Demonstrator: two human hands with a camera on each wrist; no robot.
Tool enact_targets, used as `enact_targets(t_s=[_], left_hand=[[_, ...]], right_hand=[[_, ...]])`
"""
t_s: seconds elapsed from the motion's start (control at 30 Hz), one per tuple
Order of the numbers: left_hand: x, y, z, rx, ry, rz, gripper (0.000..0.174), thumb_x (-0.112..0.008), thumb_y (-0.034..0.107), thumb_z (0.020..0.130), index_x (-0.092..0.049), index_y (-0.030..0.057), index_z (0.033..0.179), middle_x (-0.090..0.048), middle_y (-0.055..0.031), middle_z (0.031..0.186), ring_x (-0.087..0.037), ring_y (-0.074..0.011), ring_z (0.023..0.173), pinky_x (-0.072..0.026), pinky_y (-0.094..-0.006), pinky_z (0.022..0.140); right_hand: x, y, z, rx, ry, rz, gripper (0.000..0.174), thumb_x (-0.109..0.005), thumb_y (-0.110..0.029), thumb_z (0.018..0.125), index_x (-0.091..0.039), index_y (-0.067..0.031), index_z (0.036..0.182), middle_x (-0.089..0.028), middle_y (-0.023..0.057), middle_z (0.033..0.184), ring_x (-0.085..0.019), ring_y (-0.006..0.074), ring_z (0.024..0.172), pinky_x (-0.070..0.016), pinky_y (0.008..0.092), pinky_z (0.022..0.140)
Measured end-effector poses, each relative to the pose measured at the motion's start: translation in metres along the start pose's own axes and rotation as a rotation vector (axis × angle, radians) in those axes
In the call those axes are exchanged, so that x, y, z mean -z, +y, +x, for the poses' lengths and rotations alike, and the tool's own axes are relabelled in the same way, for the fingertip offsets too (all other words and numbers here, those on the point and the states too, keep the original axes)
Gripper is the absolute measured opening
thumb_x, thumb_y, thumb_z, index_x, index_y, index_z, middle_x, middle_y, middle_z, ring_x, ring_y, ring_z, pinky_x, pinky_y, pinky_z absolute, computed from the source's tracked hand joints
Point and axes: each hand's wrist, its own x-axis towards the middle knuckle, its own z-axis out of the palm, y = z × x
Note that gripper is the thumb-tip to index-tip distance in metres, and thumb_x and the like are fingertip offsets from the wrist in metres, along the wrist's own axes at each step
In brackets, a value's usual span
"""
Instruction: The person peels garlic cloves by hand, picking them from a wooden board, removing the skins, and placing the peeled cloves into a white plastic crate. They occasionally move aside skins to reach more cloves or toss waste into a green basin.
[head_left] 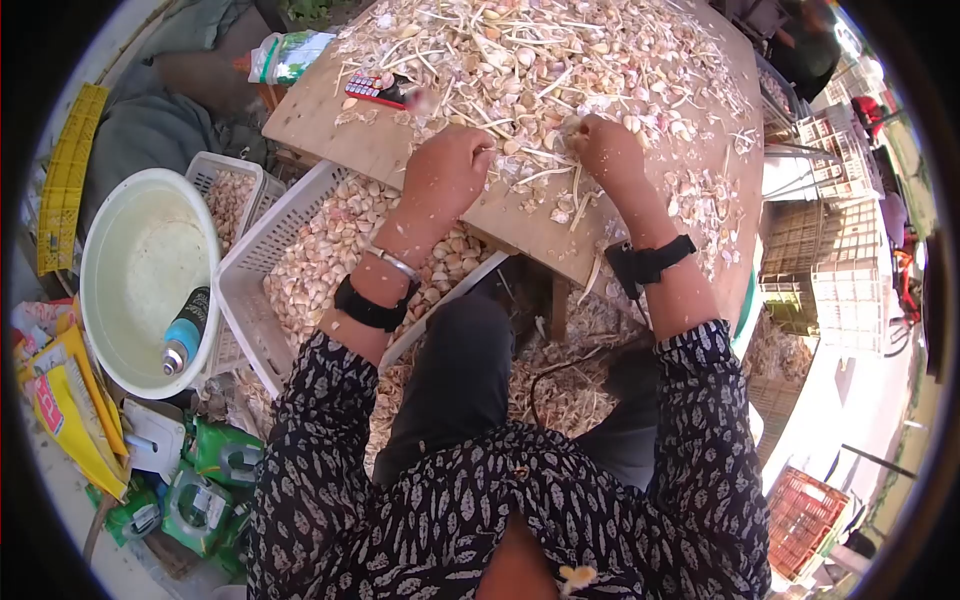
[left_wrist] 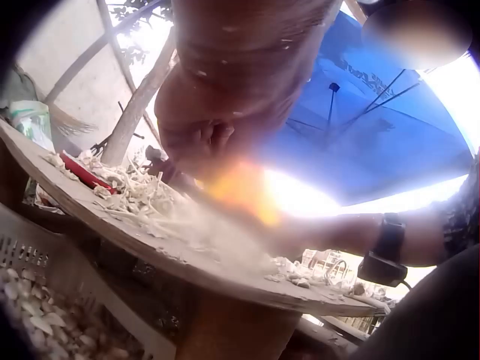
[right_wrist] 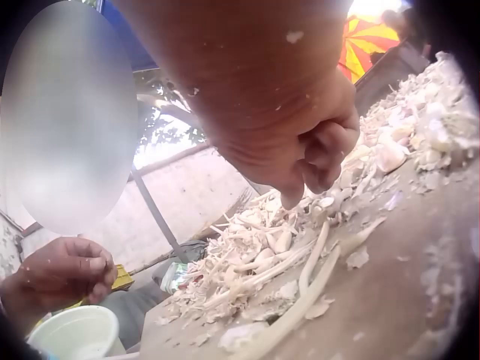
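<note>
Both bare hands are over a wooden table (head_left: pixel 340 135) strewn with garlic cloves, dry skins and pale stalks (head_left: pixel 560 75). My left hand (head_left: pixel 447 172) is above the table's near edge, fingers curled in with the thumb against them; nothing shows between them in the right wrist view. My right hand (head_left: pixel 612 155) bends down at the near side of the garlic heap, fingers curled and fingertips right at the cloves (right_wrist: pixel 281 240). A pale bit shows by its fingertips in the head view, but I cannot tell whether it is held. Long stalks (right_wrist: pixel 307 300) lie just below that hand.
A red phone with a keypad (head_left: pixel 377 91) lies on the table's left side. Below the edge stands a white crate (head_left: pixel 250 250) of garlic cloves. Left of it, a pale basin (head_left: pixel 140 250) contains a blue bottle (head_left: pixel 187 330). Wire crates (head_left: pixel 850 250) stand at the right.
</note>
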Motion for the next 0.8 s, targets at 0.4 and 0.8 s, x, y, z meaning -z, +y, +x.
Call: enact_targets(t_s=[0.4, 0.8], left_hand=[[-0.068, 0.004, 0.037, -0.137, -0.208, 0.300, 0.023, -0.063, 0.004, 0.069, -0.059, 0.0040, 0.092, -0.057, -0.0150, 0.090, -0.057, -0.0351, 0.086, -0.0464, -0.0427, 0.074], [-0.070, 0.016, 0.043, -0.254, -0.151, 0.434, 0.022, -0.065, 0.013, 0.079, -0.063, 0.0050, 0.099, -0.064, -0.0160, 0.085, -0.063, -0.0182, 0.073, -0.0510, -0.0280, 0.054]], right_hand=[[0.017, 0.007, -0.029, 0.049, 0.051, 0.130, 0.022, -0.064, -0.018, 0.068, -0.065, -0.0006, 0.081, -0.063, 0.0201, 0.079, -0.064, 0.0328, 0.077, -0.0509, 0.0392, 0.066], [0.329, -0.022, -0.341, 0.537, 0.382, 1.530, 0.025, -0.061, -0.022, 0.083, -0.060, 0.0010, 0.093, -0.056, 0.0018, 0.074, -0.048, 0.0057, 0.061, -0.0352, 0.0209, 0.053]])
